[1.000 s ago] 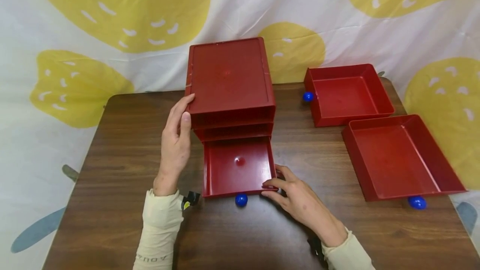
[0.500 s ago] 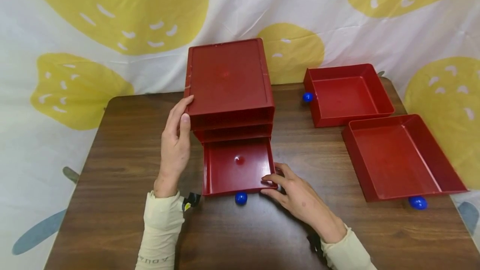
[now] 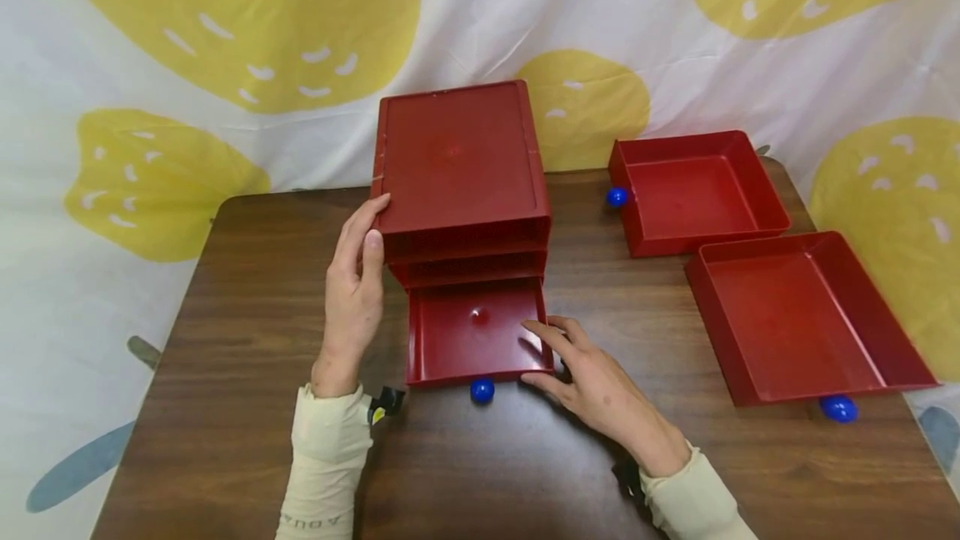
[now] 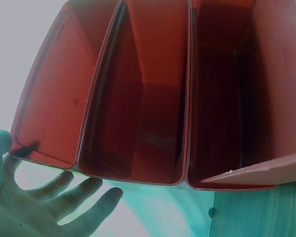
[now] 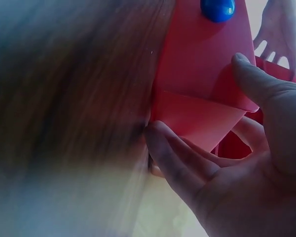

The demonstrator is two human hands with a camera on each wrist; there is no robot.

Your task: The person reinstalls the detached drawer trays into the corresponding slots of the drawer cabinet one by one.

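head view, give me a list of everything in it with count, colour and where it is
cabinet: 1, red, on the table, left of the loose drawers
cabinet drawer: 1, red, partly out of the bottom slot
loose drawers: 2, red, on the table's right side
knobs: 3, blue, one on each drawer's front
table: 1, brown, under everything
cloth: 1, white with yellow shapes, behind the table
wrist pieces: 2, black, one by each wrist
sleeves: 2, cream, on the forearms
hands: 2, bare, left at the cabinet's left side, right at the cabinet drawer's right front corner
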